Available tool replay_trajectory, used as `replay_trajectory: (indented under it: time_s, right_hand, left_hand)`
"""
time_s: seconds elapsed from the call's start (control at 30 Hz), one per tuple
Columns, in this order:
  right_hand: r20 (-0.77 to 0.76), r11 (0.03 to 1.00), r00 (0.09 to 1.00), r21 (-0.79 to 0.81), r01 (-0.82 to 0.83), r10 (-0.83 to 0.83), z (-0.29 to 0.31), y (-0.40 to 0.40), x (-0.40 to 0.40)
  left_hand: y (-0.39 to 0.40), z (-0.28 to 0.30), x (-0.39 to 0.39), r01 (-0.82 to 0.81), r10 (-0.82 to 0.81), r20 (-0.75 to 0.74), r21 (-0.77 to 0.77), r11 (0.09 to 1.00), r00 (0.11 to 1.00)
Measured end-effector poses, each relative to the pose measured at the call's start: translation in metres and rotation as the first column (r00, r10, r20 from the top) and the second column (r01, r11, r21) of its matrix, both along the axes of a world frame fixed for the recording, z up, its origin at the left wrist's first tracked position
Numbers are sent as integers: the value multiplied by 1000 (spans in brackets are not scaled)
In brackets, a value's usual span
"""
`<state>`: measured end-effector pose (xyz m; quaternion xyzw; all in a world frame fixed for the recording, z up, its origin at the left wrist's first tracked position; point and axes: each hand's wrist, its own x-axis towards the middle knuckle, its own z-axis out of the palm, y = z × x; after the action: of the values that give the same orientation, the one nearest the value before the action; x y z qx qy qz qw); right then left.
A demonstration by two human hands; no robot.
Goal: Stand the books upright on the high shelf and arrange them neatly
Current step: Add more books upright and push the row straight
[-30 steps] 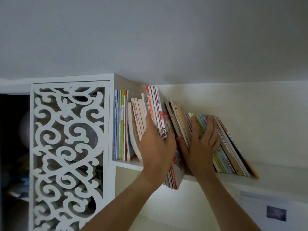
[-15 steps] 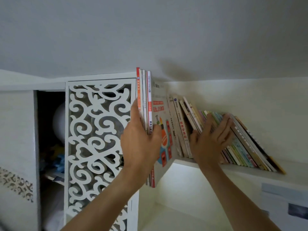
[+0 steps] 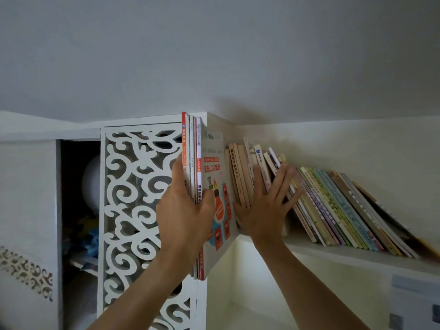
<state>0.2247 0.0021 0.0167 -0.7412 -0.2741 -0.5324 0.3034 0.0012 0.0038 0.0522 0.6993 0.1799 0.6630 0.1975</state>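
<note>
Left hand (image 3: 188, 210) has pulled a bundle of thin red-spined books (image 3: 195, 163) clear off the high shelf (image 3: 333, 252), thumb & fingers pinching it, now held in front of the fretwork cabinet door (image 3: 138, 198); right hand (image 3: 266, 206), fingers spread flat, still props the leaning row of books (image 3: 333, 206); so there's a gap at the shelf's left end, rest still slanted, nothing upright yet

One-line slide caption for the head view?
Left hand grips tall red-spined books while open right hand props leaning books on white shelf.

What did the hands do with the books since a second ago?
The left hand took a grip on a bundle of tall thin books and pulled it out of the row, off the shelf edge toward the lattice cabinet door. The right hand stayed pressed flat against the leaning books, which still slant.
</note>
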Motion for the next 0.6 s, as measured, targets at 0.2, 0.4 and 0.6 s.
replay_trajectory:
  time_s: [0.2,0.4,0.6]
  right_hand:
    - [19,1000,1000,1,20,-20,2,12,-3]
    - [70,998,996,-28,-60,61,-1,25,4]
    - [103,997,992,-23,-70,72,-3,23,5]
  left_hand:
    - [13,1,2,-44,44,7,31,999,999]
    - [21,0,4,-39,38,18,45,998,999]
    - [19,-5,4,-23,23,4,61,998,1000]
